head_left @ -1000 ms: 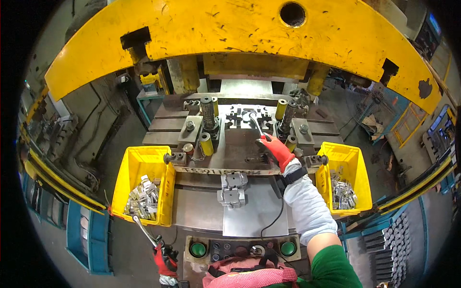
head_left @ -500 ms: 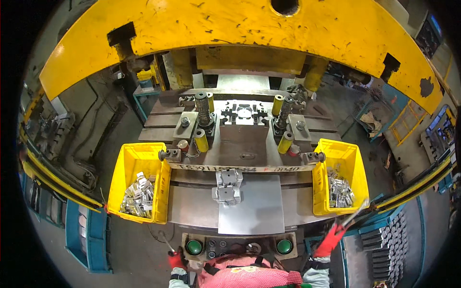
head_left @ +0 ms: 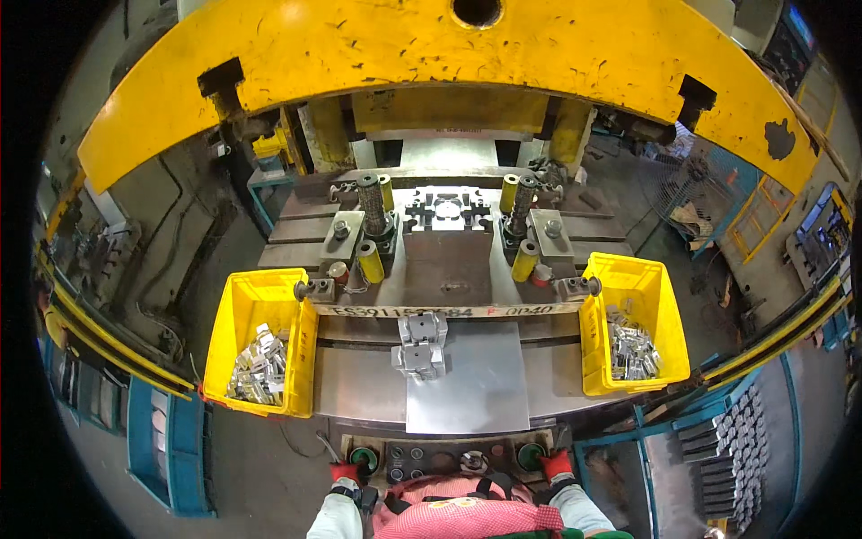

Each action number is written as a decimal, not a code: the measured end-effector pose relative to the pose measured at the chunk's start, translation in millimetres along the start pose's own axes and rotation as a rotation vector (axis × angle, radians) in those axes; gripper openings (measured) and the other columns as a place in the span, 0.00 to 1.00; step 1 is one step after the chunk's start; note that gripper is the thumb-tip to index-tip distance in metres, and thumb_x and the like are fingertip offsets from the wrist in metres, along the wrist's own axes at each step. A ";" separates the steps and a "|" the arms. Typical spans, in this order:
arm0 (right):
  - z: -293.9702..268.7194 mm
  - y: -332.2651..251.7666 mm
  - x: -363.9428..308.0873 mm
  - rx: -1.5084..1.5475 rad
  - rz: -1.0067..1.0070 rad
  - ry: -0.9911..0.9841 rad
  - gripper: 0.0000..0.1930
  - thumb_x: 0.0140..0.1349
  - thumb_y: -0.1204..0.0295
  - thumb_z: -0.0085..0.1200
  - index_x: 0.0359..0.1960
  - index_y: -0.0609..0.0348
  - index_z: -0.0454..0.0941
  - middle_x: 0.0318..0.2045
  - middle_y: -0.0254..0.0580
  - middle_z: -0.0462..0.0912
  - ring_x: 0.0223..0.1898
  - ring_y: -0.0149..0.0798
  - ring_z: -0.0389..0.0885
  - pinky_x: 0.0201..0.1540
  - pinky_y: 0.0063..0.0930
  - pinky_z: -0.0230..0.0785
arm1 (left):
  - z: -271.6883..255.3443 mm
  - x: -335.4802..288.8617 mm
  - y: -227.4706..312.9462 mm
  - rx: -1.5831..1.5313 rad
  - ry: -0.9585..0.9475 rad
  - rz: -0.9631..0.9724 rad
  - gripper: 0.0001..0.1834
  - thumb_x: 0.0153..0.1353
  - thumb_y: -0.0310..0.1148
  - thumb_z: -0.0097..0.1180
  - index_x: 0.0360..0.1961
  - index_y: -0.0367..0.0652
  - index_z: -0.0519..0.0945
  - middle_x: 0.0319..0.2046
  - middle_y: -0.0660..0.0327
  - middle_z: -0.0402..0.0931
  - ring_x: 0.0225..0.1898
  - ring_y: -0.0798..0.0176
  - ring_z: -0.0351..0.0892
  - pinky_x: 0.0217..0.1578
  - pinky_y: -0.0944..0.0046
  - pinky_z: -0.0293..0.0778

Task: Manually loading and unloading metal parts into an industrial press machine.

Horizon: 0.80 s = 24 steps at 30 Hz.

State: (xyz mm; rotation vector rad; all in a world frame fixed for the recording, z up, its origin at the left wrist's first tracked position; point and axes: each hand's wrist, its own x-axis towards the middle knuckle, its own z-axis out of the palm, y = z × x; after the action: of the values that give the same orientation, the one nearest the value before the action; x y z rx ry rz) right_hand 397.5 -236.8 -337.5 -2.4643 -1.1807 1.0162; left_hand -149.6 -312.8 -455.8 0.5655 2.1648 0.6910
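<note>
We have both hands low at the long metal control panel (head_left: 431, 443), one at each end. Our left hand (head_left: 346, 471), in a red glove, is at the outer edge of a round green push button (head_left: 363, 459), and the slim metal end of a tool (head_left: 325, 442) shows just beside the glove, on its outer side. Our right hand (head_left: 556, 463), gloved in red too, is at the outer edge of the matching round green button (head_left: 531, 456). We cannot tell whether the fingers of either hand are together or apart, or clamped on anything (the gloves are small here and partly hidden), nor whether the buttons are pressed down.

Beyond the panel we see two blocky silver metal parts (head_left: 418, 361), one behind the other, over the left edge of a flat, smooth grey metal sheet (head_left: 471, 386). To either side stand a deep yellow plastic bin on the left (head_left: 265, 301) and a similar yellow plastic bin on the right (head_left: 660, 301), each with a heap of small shiny metal pieces inside. Farther back, between dark upright guide posts (head_left: 370, 199), lies a bright, cut-out metal die (head_left: 448, 210), with a broad yellow steel press beam (head_left: 431, 49) across the top of our view
</note>
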 end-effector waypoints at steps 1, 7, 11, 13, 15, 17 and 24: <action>-3.8 -11.9 -8.8 0.007 0.010 0.014 0.50 0.36 0.53 0.61 0.54 0.73 0.47 0.45 0.55 0.70 0.48 0.49 0.68 0.47 0.32 0.63 | 4.0 6.7 -14.1 0.384 0.027 0.167 0.38 0.35 0.50 0.63 0.49 0.54 0.63 0.41 0.59 0.69 0.42 0.61 0.67 0.39 0.59 0.63; -8.5 -20.2 -11.0 -0.049 0.058 -0.017 0.51 0.35 0.54 0.62 0.54 0.73 0.44 0.45 0.61 0.68 0.48 0.53 0.67 0.48 0.35 0.62 | -4.2 0.7 -10.9 0.753 0.139 0.176 0.45 0.29 0.46 0.66 0.53 0.54 0.58 0.47 0.53 0.64 0.48 0.56 0.64 0.47 0.59 0.59; -25.6 1.6 -12.8 0.003 0.147 0.079 0.47 0.35 0.55 0.62 0.52 0.71 0.50 0.43 0.60 0.70 0.46 0.53 0.69 0.47 0.36 0.63 | 13.1 -87.6 134.0 -0.277 -0.011 -0.118 0.56 0.27 0.43 0.69 0.55 0.33 0.48 0.52 0.46 0.58 0.52 0.51 0.60 0.52 0.61 0.56; -11.6 -10.3 -9.7 0.005 0.079 0.049 0.45 0.34 0.55 0.62 0.50 0.70 0.52 0.43 0.60 0.71 0.46 0.53 0.69 0.46 0.36 0.63 | 4.0 -43.7 63.8 -0.117 0.243 -0.074 0.49 0.27 0.35 0.69 0.51 0.36 0.54 0.48 0.52 0.63 0.46 0.56 0.64 0.46 0.61 0.61; -2.1 -7.0 -3.2 -0.001 0.064 0.049 0.43 0.33 0.55 0.62 0.48 0.69 0.54 0.43 0.60 0.71 0.46 0.53 0.69 0.46 0.36 0.64 | 6.7 -23.5 29.6 -0.180 0.333 -0.043 0.45 0.29 0.33 0.69 0.50 0.37 0.56 0.44 0.55 0.67 0.42 0.58 0.67 0.43 0.60 0.63; -8.0 -9.0 -7.3 0.029 0.084 0.032 0.44 0.33 0.54 0.62 0.48 0.68 0.54 0.43 0.60 0.70 0.47 0.53 0.68 0.46 0.36 0.64 | 7.2 -24.8 32.2 -0.118 0.280 -0.093 0.49 0.26 0.33 0.70 0.51 0.36 0.54 0.44 0.54 0.66 0.42 0.58 0.68 0.41 0.60 0.65; -9.7 -8.1 -9.9 0.057 0.112 0.107 0.39 0.29 0.57 0.65 0.42 0.65 0.60 0.39 0.55 0.74 0.43 0.51 0.72 0.44 0.36 0.65 | 4.1 -26.5 43.3 -0.303 0.162 -0.066 0.54 0.20 0.31 0.72 0.52 0.36 0.52 0.41 0.54 0.66 0.38 0.61 0.68 0.35 0.61 0.70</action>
State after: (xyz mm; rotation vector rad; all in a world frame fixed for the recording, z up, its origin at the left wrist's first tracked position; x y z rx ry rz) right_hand 394.8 -238.1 -321.7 -2.5296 -0.9776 0.9193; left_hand -123.2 -294.7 -416.1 0.2852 2.1582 1.0351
